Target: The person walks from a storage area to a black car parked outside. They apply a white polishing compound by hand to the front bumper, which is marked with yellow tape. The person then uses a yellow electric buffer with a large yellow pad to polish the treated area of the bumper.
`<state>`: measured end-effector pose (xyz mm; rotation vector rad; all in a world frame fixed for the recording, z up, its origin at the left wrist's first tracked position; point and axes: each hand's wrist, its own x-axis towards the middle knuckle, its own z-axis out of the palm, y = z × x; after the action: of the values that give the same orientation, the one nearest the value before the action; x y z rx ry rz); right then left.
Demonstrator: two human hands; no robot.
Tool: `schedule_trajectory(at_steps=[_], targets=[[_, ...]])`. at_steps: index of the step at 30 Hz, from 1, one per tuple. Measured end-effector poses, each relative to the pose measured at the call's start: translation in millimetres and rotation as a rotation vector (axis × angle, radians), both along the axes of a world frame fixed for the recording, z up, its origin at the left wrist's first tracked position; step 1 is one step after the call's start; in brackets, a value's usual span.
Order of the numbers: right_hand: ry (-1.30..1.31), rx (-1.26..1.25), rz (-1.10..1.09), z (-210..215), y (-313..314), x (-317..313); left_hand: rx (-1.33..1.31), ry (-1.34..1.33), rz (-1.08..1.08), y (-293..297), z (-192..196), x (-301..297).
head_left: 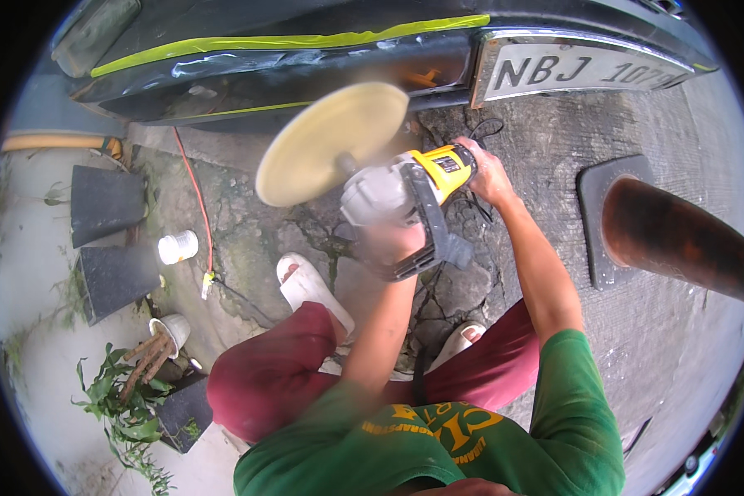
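A yellow, grey and black power polisher is held in front of me with both hands. Its large round cream pad is tilted toward the dark car bumper. The pad's upper edge overlaps the bumper's lower part; whether they touch I cannot tell. My right hand is closed round the rear of the polisher's body. Smeared by motion, my left hand grips the black loop handle near the grey head, its fingers partly hidden. Yellow-green masking tape runs along the bumper above whitish smears.
A licence plate sits on the bumper at right. A rusty pipe on a dark base stands right. An orange cord, white tub, dark planters and a leafy plant are left. The concrete is cracked.
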<state>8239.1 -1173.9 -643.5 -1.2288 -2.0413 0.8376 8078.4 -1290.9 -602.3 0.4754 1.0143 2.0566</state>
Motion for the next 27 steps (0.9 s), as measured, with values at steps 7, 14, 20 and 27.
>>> schedule_trajectory(at_steps=[7, 14, 20, 27], targets=[[-0.025, -0.131, -0.15, -1.8, -2.8, 36.0, -0.022, 0.083, 0.006, 21.0, -23.8, 32.4], [-0.016, -0.102, -0.108, -0.3, -1.3, 39.8, -0.022, 0.066, 0.009, 22.7, -23.8, 39.2], [0.009, -0.061, 0.048, 4.1, 5.4, 12.8, -0.031, 0.049, 0.009, 6.5, -6.2, 26.8], [-0.042, -0.107, 0.015, 29.1, -14.7, 3.4, -0.043, 0.062, 0.032, -9.3, -8.0, 16.2]])
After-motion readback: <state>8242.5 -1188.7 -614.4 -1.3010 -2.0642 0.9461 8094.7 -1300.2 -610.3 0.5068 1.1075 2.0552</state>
